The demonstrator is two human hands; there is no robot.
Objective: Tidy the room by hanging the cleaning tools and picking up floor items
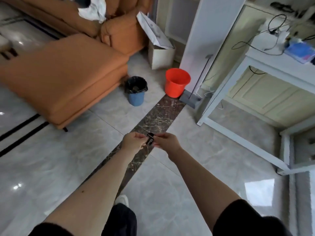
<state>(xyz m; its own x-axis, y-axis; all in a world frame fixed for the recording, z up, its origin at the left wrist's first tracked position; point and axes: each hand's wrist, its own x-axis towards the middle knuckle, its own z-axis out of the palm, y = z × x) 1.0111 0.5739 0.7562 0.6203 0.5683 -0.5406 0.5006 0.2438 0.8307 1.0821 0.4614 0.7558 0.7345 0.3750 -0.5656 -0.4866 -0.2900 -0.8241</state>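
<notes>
A small black item (150, 139) is held between both hands above the dark marble floor strip. My left hand (133, 142) pinches its left side and my right hand (166, 140) pinches its right side. What the item is cannot be told; it is small and partly covered by fingers. A flat mop (190, 99) with a grey head stands on the floor by the white pillar, its handle leaning up against the pillar.
An orange sofa (64, 74) fills the left. A blue bin with a black liner (136, 92) and a red bucket (177, 82) stand ahead. A white paper bag and box (160, 48) sit behind them. A white desk frame (238, 126) with cables lies to the right.
</notes>
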